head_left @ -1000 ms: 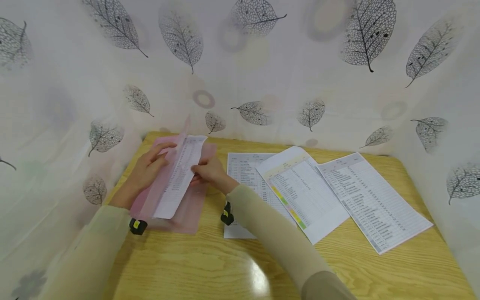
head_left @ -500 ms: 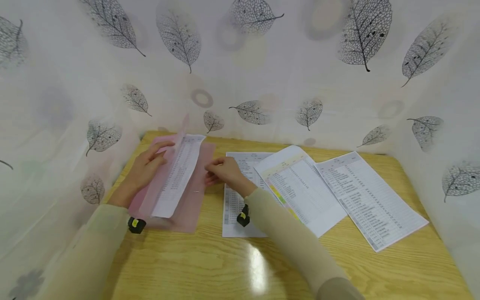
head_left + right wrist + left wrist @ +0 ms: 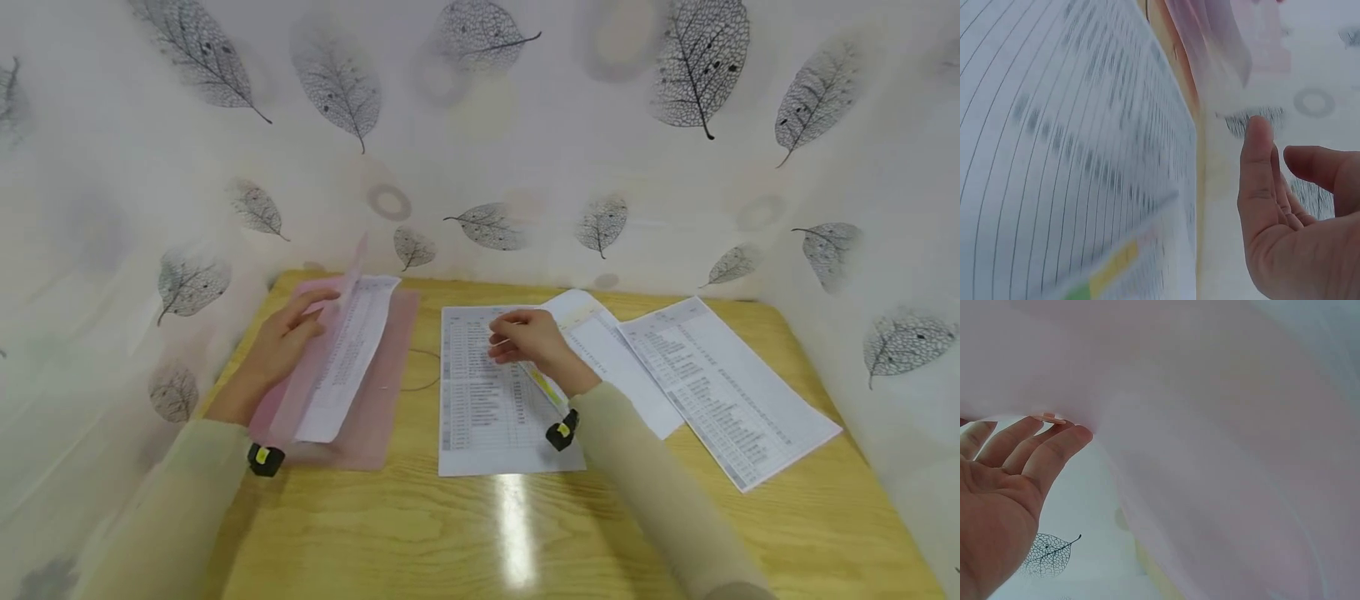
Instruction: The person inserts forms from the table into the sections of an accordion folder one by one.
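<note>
Folder (image 3: 382,408), pink and translucent, lies on the left of the tabletop (image 3: 375,525), its flap (image 3: 296,408) raised along the left side. Inner page (image 3: 356,342), printed, lies between the flap and the lower leaf; its right edge bows upward. Left hand (image 3: 281,337) supports the flap from outside with extended fingertips; thumb and forefinger stand apart. Right hand (image 3: 528,337) is positioned above the left page (image 3: 480,417); its grip is apart, thumb and forefinger separated, holding nothing.

Edges: the left page lies nearly square to the near side. The colour-banded page (image 3: 622,367) overlaps its right edge and lies aslant. The right page (image 3: 720,392), also aslant, meets the colour-banded page along its left edge; its outer corner sits near the tabletop's right edge.

Room: a strip of wood separates folder and left page, marked by a thin curved line (image 3: 423,387). A broader wooden area extends in front of all pages. Behind, a leaf-print backdrop (image 3: 480,150) borders the far edge.
</note>
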Available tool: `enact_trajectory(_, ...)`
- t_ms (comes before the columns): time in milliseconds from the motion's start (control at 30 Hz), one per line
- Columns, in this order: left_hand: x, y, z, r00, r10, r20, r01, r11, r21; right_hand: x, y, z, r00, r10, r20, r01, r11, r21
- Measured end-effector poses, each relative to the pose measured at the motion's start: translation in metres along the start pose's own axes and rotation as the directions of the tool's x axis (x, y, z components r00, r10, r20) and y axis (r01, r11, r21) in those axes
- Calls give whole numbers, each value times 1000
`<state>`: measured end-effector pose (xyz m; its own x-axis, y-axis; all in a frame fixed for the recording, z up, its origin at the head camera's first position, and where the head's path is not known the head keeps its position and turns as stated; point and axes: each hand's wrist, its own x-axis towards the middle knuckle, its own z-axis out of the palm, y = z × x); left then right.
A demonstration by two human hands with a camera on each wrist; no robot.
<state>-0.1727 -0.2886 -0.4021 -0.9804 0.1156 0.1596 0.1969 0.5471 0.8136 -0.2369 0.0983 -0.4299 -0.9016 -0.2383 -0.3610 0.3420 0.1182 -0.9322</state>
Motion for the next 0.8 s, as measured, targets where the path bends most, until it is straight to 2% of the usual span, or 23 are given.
enact_trajectory(200,-1,1,1,1000,-11,-13,12,1000,18,-17,4,-61,999,-13,-51,12,1000,-18)
enact_trajectory(433,-1,0,2,1000,-7,-16,8,999,32,-38,7,-125,993,5,-117,-14,997,-73)
enact_trajectory(800,-2,1,4,999,24,-26,-24,1000,3,-66,34,-216,979,32,-201,-60,989,-138)
